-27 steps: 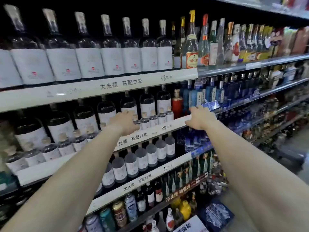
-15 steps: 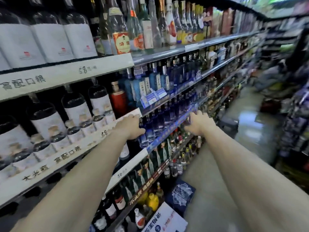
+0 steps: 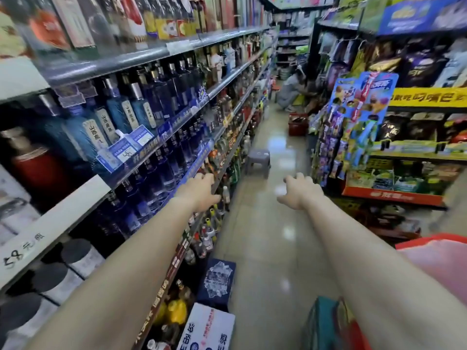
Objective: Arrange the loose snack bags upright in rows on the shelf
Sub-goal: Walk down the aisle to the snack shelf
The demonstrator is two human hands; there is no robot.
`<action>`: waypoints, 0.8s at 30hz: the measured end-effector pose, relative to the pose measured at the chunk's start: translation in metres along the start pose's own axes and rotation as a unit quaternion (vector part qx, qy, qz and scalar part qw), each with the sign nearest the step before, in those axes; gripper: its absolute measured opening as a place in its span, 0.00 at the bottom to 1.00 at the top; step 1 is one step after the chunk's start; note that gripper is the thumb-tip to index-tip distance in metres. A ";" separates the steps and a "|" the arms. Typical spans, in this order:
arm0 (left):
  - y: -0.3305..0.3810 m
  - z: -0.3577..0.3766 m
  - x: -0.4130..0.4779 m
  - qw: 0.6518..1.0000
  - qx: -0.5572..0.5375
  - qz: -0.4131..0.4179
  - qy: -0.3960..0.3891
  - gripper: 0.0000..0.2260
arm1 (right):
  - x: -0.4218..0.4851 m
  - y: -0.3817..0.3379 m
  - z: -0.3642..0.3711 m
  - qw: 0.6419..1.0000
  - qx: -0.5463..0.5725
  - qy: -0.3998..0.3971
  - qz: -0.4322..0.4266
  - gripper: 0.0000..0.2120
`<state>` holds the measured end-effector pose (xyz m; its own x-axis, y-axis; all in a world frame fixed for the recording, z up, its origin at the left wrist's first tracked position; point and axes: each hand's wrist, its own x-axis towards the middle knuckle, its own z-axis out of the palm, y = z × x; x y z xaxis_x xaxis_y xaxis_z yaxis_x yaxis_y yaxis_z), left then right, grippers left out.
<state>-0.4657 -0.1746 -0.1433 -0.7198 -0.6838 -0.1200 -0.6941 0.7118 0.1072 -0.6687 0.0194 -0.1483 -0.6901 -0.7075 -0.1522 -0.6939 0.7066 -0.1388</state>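
Shiny floor tiles (image 3: 267, 248) run down the shop aisle, and a small grey plastic stool (image 3: 257, 159) with a square top stands on them. Left of the stool, tall blue glass bottles (image 3: 151, 107) fill a long metal shelf (image 3: 141, 58). Right of the stool, dark crinkly snack bags (image 3: 417, 64) sit on the snack shelf (image 3: 427, 98). My arms are stretched out on my side of the stool. My left hand (image 3: 202, 192) is close to the bottles and my right hand (image 3: 299, 189) is over the floor. Both are loose, with fingers a little bent, holding nothing.
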 end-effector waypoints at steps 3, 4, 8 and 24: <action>0.012 0.016 0.010 0.999 -0.004 0.041 -0.006 0.33 | -0.011 0.010 0.008 0.999 -0.004 -0.004 0.038 0.33; 0.014 0.021 0.012 0.999 -0.006 0.051 -0.014 0.33 | -0.016 0.012 0.011 0.999 -0.004 -0.004 0.048 0.32; 0.016 0.034 0.015 0.996 -0.012 0.082 -0.045 0.32 | -0.034 0.014 0.022 0.996 -0.003 -0.010 0.083 0.30; 0.059 0.058 0.082 0.993 -0.014 0.099 -0.061 0.31 | 0.020 0.057 0.028 0.995 0.007 -0.029 0.096 0.31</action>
<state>-0.5648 -0.1795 -0.2037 -0.8368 -0.5050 -0.2117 -0.5402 0.8247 0.1677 -0.7162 0.0452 -0.1871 -0.7966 -0.5579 -0.2330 -0.5469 0.8292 -0.1155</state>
